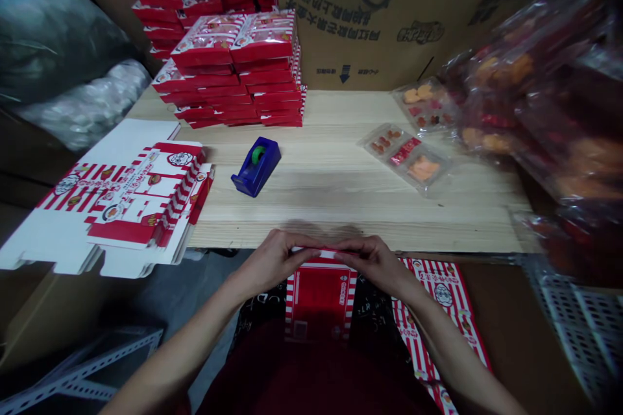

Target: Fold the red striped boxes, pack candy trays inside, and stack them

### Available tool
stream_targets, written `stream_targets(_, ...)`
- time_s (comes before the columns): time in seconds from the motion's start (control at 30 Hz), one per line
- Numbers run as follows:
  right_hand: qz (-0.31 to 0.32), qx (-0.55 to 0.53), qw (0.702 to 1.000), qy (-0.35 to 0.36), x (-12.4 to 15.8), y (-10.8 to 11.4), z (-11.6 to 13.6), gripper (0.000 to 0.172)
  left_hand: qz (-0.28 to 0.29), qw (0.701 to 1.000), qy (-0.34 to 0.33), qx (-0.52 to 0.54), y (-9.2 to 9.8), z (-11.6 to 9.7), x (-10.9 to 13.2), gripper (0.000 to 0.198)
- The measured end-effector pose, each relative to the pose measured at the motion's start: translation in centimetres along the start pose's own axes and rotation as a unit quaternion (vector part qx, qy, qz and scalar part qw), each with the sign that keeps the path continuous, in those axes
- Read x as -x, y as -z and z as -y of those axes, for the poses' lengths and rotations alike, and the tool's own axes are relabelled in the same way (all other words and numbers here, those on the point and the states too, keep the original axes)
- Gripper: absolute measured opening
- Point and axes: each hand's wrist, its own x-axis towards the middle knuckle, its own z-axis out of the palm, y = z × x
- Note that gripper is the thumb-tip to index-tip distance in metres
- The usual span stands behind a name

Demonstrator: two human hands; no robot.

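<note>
Carton in hand: a red, flat-faced cardboard carton with red-and-white striped sides (318, 298) was at the lower centre of the frame, over the person's lap and just off the table's near edge. Whether anything lay inside could not be told.
Hands on its flap: the left hand (280, 259) and the right hand (377, 262) both pinched the carton's upper edge, thumbs on the near face and fingers curled over the far side, tips almost meeting — a grip that seemed meant to keep the pale flap steady and even.
Tape: a dark blue plastic tape dispenser with a green roll (257, 165) stood left of centre on the pale wood-grain tabletop (331, 198), probably there for easy reach.
Flat cartons: a pile of white-and-red printed flat cardboard blanks (146, 194) lay at the left, fanned out, perhaps so that single pieces lifted easily.
Filled stack: red boxes with clear windows (243, 71) rose in neat layers at the upper left, presumably to save room.
Sweets: two clear plastic compartment trays (422, 187) with small coloured pieces lay right of centre, near a heap of plastic-wrapped trays (501, 104) (likely their supply).
Backdrop: a large brown cardboard box (360, 32) closed off the top, its print upside down.
</note>
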Motion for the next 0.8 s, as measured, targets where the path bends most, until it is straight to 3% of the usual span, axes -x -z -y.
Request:
stream_targets(0.3, 0.077, 0.034, 0.996, 0.017, -1.3, 0.9, 0.3, 0.016, -0.022, 0.999, 0.031, 0.009, 0.0, 1.3, 0.5, 0.02)
stream_targets(0.6, 0.024, 0.019, 0.999, 0.027, 1.0, -0.1, 0.4, 0.024, 0.026, 0.998, 0.027, -0.042, 0.3, -0.2, 2.0, 0.03)
stream_targets(0.8, 0.013, 0.035, 0.999, 0.024, 3.6, -0.8, 0.6, 0.037, 0.041, 0.998, -0.027, -0.036, 0.0, -0.8, 4.1, 0.05)
